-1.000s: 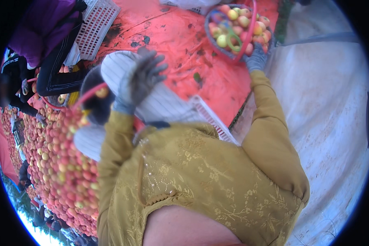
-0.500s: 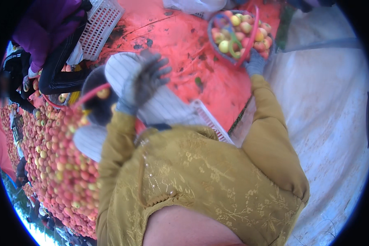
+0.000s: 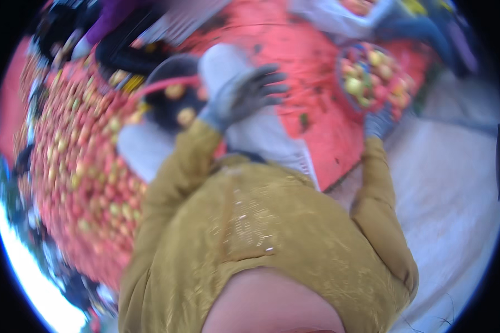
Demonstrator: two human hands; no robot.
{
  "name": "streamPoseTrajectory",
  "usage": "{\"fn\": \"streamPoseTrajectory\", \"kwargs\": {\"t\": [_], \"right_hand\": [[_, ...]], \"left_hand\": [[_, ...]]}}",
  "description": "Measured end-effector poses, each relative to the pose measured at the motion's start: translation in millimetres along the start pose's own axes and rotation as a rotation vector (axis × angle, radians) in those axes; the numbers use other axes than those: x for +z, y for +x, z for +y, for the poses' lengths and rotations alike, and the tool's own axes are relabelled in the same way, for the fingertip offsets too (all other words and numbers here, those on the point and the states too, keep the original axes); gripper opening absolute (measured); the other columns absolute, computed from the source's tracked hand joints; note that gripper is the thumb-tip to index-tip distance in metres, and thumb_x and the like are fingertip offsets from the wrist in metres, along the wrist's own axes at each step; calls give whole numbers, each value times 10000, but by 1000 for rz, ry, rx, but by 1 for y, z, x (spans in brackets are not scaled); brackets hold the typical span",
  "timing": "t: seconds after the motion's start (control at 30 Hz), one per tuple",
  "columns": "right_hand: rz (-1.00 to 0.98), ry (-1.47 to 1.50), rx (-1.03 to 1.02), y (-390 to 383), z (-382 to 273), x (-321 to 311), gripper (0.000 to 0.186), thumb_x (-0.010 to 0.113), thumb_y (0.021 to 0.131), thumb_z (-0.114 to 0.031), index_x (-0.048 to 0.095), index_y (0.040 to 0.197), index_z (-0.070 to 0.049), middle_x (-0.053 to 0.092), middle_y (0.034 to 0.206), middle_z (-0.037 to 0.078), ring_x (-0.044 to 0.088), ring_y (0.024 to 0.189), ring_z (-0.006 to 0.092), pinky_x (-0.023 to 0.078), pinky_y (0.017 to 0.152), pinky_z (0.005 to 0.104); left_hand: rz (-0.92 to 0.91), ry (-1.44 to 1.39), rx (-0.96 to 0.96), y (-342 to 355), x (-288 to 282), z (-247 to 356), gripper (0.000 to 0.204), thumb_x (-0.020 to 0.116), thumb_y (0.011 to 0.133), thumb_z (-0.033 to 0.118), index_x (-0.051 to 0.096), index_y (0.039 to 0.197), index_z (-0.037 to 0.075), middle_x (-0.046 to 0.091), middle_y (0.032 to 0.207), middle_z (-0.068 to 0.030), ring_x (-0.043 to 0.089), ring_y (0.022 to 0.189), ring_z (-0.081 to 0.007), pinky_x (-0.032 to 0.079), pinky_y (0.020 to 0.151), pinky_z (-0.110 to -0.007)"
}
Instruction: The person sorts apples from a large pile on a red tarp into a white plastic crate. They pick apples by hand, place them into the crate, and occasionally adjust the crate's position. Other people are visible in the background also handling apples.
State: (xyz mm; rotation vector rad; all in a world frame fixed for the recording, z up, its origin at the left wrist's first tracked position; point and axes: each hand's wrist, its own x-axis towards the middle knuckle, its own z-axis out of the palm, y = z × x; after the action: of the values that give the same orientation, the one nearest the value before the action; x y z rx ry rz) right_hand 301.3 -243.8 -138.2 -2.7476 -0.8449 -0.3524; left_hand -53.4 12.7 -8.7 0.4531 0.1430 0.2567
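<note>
My left hand [image 3: 245, 97], in a grey glove, is raised over my striped trouser leg [image 3: 255, 130]. Its fingers are spread and hold nothing. Beside it, between my knees, stands a dark bucket [image 3: 160, 110] with a pink handle [image 3: 164, 84] and a few apples [image 3: 175, 90] inside. Far to the right, my gloved right hand [image 3: 379, 123] reaches the near side of a round basket [image 3: 343, 83] heaped with red and yellow apples [image 3: 384, 72]. The basket and blur hide its fingertips, so their grip is unclear.
A large apple pile [image 3: 89, 177] spreads along the left. One person in a purple sleeve [image 3: 114, 19] works at upper left near a white slatted crate [image 3: 186, 22]. Another person [image 3: 422, 30] is at upper right by a white sack [image 3: 339, 16]. Red sheeting [image 3: 311, 105] meets pale sheeting [image 3: 444, 183].
The whole view has shifted, so my hands and the basket appear farther right and lower. My left hand stays spread, and my right hand remains at the basket. A person has come into view at upper right.
</note>
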Motion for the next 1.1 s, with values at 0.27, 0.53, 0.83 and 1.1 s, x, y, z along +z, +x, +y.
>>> {"fn": "streamPoseTrajectory", "kwargs": {"t": [0.27, 0.53, 0.83, 1.1], "right_hand": [[98, 482, -120, -12, -119, -33, 532, 610, 848, -186, 408, 1283, 45, 477, 1277, 182, 478, 1140, 299, 380, 995, 345], [-254, 1251, -550, -16, -335, -100, 231, 533, 892, -43, 575, 1107, 31, 611, 1083, 106, 573, 967, 164, 456, 847, 250], [-1104, 1437, -929, -177, -527, -185, 209, 500, 914, -44, 581, 1096, 16, 623, 1080, 91, 596, 949, 139, 464, 841, 263], [-1602, 1347, -1038, -321, -638, -151, 224, 554, 871, 5, 588, 1092, -3, 627, 1028, 40, 586, 892, 92, 459, 792, 203]], "left_hand": [[331, -57, 654, -182, -32, 94, 354, 476, 934, 270, 548, 1174, 19, 641, 1025, -113, 623, 915, -258, 516, 770, -397], [1313, -39, 1264, -464, -108, 42, 329, 468, 912, 388, 594, 831, 94, 551, 624, -11, 509, 543, -178, 440, 487, -301], [2248, -555, 850, -556, -250, -199, 240, 598, 858, 340, 606, 885, 101, 557, 676, -28, 500, 490, -187, 436, 409, -341], [2559, 405, -39, -571, -329, -207, 544, 671, 775, 356, 552, 1168, 0, 607, 1051, -177, 601, 892, -264, 498, 748, -352]]}}
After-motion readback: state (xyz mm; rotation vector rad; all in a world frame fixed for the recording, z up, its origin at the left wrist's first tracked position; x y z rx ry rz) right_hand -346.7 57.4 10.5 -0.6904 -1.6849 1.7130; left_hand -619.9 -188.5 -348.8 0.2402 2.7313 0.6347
